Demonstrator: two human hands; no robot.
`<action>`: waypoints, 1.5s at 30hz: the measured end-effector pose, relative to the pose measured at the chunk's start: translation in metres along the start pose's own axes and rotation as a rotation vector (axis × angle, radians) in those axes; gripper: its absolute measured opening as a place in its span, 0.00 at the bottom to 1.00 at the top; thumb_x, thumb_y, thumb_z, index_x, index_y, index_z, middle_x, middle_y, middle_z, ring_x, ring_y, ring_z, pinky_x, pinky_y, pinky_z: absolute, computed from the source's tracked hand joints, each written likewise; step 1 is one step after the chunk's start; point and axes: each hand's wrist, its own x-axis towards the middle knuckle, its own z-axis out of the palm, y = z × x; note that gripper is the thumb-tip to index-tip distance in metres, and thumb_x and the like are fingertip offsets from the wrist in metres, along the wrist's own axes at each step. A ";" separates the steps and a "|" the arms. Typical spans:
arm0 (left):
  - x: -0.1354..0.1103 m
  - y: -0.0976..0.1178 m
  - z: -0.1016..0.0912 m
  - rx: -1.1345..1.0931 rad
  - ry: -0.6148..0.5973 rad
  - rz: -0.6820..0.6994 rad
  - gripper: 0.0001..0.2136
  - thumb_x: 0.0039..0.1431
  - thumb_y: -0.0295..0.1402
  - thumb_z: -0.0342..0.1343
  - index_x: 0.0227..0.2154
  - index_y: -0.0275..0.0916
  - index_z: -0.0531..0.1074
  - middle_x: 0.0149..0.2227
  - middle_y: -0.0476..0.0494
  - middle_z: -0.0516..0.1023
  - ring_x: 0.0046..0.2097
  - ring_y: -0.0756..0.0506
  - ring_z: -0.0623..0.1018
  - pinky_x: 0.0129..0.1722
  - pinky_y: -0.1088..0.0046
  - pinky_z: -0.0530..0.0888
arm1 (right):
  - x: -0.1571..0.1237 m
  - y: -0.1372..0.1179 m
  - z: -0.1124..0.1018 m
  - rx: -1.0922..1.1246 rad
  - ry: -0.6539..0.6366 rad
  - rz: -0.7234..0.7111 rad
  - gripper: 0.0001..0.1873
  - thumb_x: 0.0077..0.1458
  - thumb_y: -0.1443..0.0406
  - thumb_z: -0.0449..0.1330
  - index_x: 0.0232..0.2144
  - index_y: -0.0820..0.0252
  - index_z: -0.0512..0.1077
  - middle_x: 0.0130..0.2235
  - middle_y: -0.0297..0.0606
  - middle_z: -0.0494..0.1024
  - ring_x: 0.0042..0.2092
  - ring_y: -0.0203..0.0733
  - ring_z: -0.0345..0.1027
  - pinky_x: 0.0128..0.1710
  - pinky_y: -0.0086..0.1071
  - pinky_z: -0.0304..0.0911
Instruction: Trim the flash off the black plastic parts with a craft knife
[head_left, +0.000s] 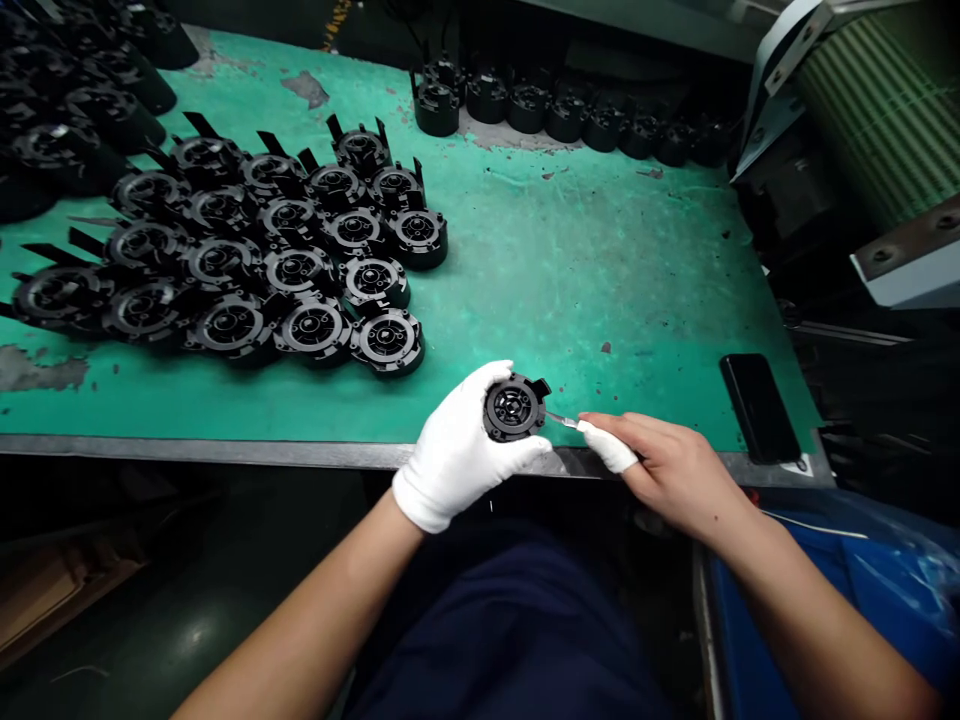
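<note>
Near the front edge of the green bench, my left hand (465,445) in a white glove is closed around a round black plastic part (514,406). The part's ringed face, with a small tab at its upper right, is turned up toward me. My right hand (660,455), bare but for a white cover on the thumb, pinches a small knife (564,420). Its thin metal blade points left, with the tip at or very close to the part's right rim; contact is hard to tell. The knife's handle is mostly hidden in my fingers.
Several similar black parts (386,340) stand in rows on the green bench top (570,270) at left. More parts (527,105) line the back. A black phone (760,408) lies at right. Above it juts a machine with a ribbed green block (885,110). A blue bin (862,600) sits below right.
</note>
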 end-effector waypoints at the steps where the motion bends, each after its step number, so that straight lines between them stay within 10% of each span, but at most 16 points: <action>1: 0.005 -0.002 -0.009 -0.008 -0.079 -0.005 0.39 0.49 0.45 0.72 0.60 0.42 0.61 0.62 0.38 0.70 0.62 0.37 0.73 0.64 0.56 0.70 | 0.005 0.004 -0.002 -0.027 -0.037 -0.040 0.19 0.67 0.66 0.52 0.57 0.51 0.73 0.45 0.37 0.82 0.44 0.44 0.77 0.43 0.36 0.67; 15: 0.040 -0.015 -0.042 -0.098 -0.413 0.010 0.41 0.46 0.46 0.73 0.62 0.45 0.62 0.64 0.40 0.67 0.64 0.36 0.70 0.66 0.56 0.68 | 0.055 0.014 -0.015 -0.236 -0.164 -0.319 0.24 0.62 0.67 0.53 0.58 0.49 0.72 0.34 0.35 0.77 0.34 0.41 0.72 0.28 0.32 0.54; 25: 0.014 -0.002 -0.015 -0.050 -0.135 -0.046 0.40 0.45 0.44 0.74 0.60 0.45 0.62 0.61 0.40 0.71 0.62 0.36 0.73 0.65 0.54 0.70 | 0.031 0.013 0.000 -0.087 0.039 -0.181 0.17 0.66 0.66 0.51 0.52 0.54 0.74 0.38 0.39 0.82 0.35 0.43 0.76 0.31 0.32 0.64; 30: -0.007 0.007 0.009 -0.035 0.073 -0.098 0.40 0.47 0.49 0.72 0.60 0.43 0.62 0.60 0.39 0.72 0.61 0.37 0.75 0.63 0.56 0.72 | 0.003 -0.004 0.002 0.090 -0.054 -0.098 0.21 0.64 0.70 0.50 0.56 0.55 0.69 0.45 0.41 0.83 0.40 0.45 0.79 0.37 0.34 0.71; 45: -0.011 0.006 0.014 -0.020 0.096 -0.100 0.41 0.48 0.52 0.71 0.61 0.43 0.62 0.61 0.38 0.71 0.62 0.37 0.74 0.64 0.55 0.71 | 0.003 -0.018 0.006 0.110 -0.134 -0.090 0.27 0.61 0.74 0.50 0.61 0.57 0.68 0.48 0.44 0.81 0.43 0.47 0.78 0.42 0.38 0.75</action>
